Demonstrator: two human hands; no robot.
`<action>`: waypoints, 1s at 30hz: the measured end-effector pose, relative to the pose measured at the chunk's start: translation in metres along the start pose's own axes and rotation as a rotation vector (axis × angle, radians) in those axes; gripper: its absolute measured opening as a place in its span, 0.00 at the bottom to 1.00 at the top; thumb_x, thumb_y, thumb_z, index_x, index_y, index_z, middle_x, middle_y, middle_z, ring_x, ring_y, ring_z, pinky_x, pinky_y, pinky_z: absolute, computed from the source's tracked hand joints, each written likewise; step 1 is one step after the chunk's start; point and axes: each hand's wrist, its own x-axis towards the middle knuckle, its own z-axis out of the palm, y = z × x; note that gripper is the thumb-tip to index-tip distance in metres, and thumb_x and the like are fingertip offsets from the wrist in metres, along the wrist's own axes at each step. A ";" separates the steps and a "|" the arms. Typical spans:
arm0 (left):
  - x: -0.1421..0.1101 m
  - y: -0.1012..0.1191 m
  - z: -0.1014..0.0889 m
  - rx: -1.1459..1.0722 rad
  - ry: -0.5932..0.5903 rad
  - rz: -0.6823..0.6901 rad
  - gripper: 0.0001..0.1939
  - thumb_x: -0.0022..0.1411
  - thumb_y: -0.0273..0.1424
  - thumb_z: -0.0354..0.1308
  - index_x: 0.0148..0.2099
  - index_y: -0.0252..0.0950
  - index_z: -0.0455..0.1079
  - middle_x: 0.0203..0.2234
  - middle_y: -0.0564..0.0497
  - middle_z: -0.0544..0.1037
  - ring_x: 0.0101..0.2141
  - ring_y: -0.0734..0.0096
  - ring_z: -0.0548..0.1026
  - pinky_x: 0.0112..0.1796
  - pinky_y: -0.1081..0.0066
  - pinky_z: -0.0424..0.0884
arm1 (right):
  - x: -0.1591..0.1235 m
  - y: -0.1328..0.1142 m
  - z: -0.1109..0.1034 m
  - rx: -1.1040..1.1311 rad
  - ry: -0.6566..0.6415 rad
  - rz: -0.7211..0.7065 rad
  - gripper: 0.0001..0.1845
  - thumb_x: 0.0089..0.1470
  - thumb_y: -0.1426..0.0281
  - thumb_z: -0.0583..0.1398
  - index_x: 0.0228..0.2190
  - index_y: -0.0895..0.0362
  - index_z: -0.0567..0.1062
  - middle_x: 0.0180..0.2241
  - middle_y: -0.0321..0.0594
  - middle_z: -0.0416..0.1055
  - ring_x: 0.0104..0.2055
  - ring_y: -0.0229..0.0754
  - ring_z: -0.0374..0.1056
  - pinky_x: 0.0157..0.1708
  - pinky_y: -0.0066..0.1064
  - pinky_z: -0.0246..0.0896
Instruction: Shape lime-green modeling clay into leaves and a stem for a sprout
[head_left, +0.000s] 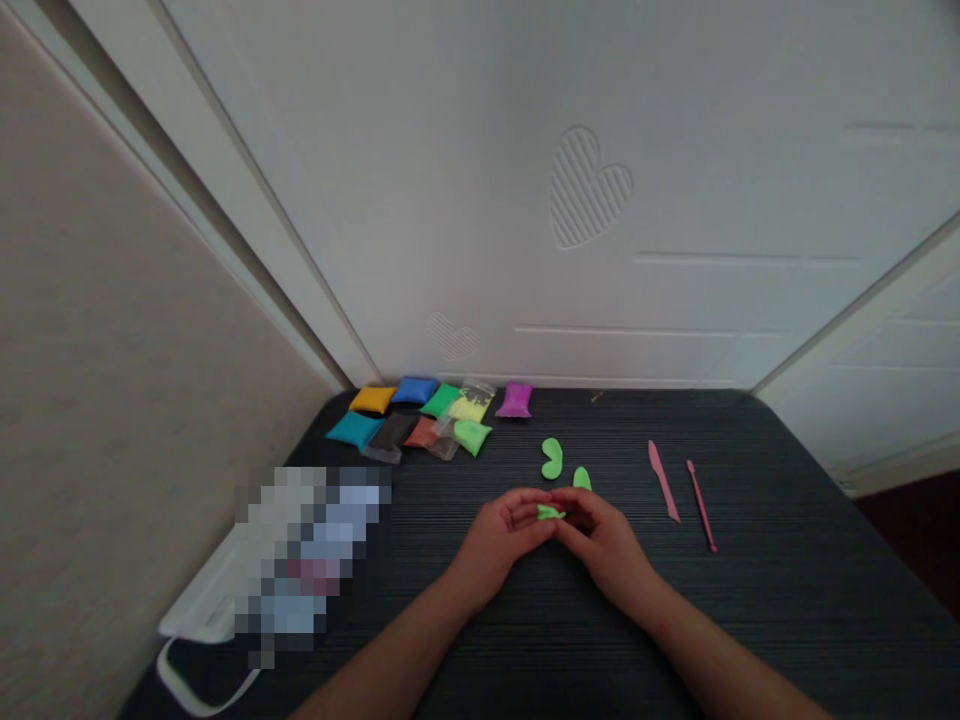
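Observation:
Between my two hands is a small lump of light green modelling clay (550, 512), pinched by the fingertips. My left hand (504, 535) curls around its left side, thumb in front and fingers behind. My right hand (600, 532) closes on it from the right, its thumb meeting the left thumb. Just beyond the fingers lies a flat oval green clay piece (582, 479), its near end hidden by my right hand. A curved, notched green clay piece (553, 459) rests a little farther back on the dark table (465, 650).
Several coloured clay packets (416, 391) lie at the back left, with a purple packet (514, 400) beside them. To the right are a pink plastic knife (663, 480) and a thin pink modelling tool (702, 508). A partly blurred white strapped item (206, 605) sits at left. A white panel (480, 200) stands behind the table.

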 end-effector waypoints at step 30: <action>0.000 0.007 -0.001 0.011 -0.076 -0.075 0.18 0.53 0.31 0.58 0.46 0.34 0.62 0.37 0.45 0.75 0.37 0.67 0.74 0.40 0.66 0.69 | 0.000 -0.005 -0.003 0.196 -0.037 0.013 0.14 0.49 0.65 0.58 0.40 0.51 0.70 0.41 0.39 0.68 0.41 0.41 0.66 0.42 0.35 0.62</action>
